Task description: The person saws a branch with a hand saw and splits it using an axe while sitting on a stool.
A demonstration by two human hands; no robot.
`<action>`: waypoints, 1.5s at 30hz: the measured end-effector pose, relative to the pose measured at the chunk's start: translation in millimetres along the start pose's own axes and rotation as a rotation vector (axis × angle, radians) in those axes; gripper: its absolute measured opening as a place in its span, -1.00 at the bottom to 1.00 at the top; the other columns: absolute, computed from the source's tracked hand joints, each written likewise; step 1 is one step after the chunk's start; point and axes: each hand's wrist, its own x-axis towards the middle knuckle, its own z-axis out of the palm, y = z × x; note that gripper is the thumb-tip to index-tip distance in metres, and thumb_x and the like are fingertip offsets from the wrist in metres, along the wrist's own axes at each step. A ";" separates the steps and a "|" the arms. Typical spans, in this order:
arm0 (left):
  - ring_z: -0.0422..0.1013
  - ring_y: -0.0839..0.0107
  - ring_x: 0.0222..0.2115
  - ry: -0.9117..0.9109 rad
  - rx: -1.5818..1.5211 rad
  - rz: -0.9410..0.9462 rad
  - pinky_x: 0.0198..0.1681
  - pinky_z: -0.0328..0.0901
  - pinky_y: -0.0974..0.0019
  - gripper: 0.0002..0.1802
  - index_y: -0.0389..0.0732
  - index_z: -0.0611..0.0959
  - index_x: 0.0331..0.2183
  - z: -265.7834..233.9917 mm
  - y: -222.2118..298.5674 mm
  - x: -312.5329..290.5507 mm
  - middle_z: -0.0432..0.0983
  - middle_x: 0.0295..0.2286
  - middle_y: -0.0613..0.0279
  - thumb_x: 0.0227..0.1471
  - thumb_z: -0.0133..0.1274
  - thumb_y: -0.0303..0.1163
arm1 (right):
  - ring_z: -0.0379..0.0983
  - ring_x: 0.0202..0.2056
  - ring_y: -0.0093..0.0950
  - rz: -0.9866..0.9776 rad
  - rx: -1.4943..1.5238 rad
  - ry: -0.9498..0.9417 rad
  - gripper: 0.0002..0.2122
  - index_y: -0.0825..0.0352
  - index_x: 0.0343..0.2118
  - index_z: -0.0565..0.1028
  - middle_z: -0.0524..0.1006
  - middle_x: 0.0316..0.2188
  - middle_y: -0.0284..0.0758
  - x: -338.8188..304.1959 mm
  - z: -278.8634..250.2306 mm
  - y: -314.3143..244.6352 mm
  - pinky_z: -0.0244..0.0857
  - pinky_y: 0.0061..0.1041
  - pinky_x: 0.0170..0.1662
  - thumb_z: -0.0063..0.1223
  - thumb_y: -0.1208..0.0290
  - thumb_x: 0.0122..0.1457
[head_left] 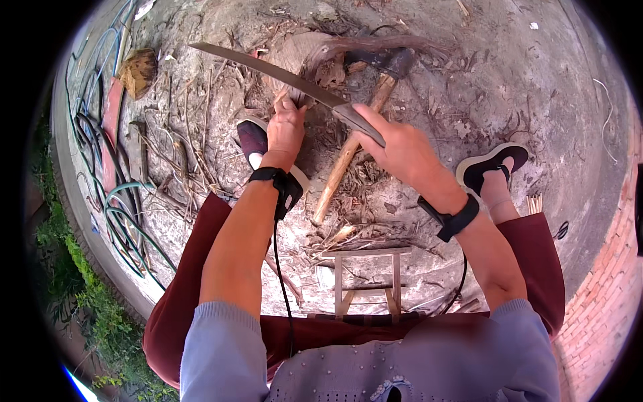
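Nearest the camera, a small wooden stool [365, 281] shows only in part between the knees, its seat cut off by the maroon trousers [194, 295] and the grey sweater. A black cable runs from the left wrist strap down the forearm and vanishes under the clothing. The left hand [287, 127] is clenched around something at the base of a brownish husk or stump [301, 57]; what exactly the fingers pinch is hidden by the hand itself. The right hand [402, 151] grasps the handle of a long machete [281, 74], the grip mostly covered by the fingers, the blade slanting up to the left across the husk. Just beyond lies an axe [365, 127], its wooden haft pointing back toward the stool. Bare, cracked earth littered with dry fibres and twigs surrounds everything; coiled hoses [120, 208] lie left, a brick wall [603, 281] right.
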 end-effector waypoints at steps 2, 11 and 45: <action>0.39 -0.04 -0.48 -0.019 0.005 -0.046 -0.48 0.35 0.14 -0.62 -0.39 0.33 -0.27 -1.0 -7.7 -4.5 0.34 -0.33 -0.17 -0.06 -0.02 -0.30 | 0.42 -0.64 -0.25 -0.037 -0.025 0.027 -0.55 0.14 -0.01 0.26 0.45 -0.67 -0.18 -53.9 -16.6 22.1 0.28 -0.35 -0.62 0.00 0.17 0.02; 0.40 0.00 -0.51 0.074 -0.012 0.096 -0.50 0.36 0.21 -0.61 -0.43 0.32 -0.27 3.8 3.4 7.6 0.33 -0.33 -0.20 -0.05 -0.04 -0.31 | 0.40 -0.66 -0.20 -0.084 -0.016 0.192 -0.55 0.13 -0.02 0.27 0.43 -0.72 -0.18 6.1 24.3 20.5 0.28 -0.30 -0.62 -0.01 0.12 0.01; 0.44 0.13 -0.44 -0.048 0.148 0.268 -0.50 0.39 0.31 -0.65 -0.39 0.37 -0.25 -30.6 11.9 -18.3 0.37 -0.42 -0.06 -0.07 -0.08 -0.36 | 0.44 -0.42 -0.30 0.159 0.576 0.033 -0.56 0.34 -0.03 0.27 0.48 -0.45 -0.07 3.3 12.1 -55.3 0.26 -0.44 -0.32 -0.03 0.29 0.01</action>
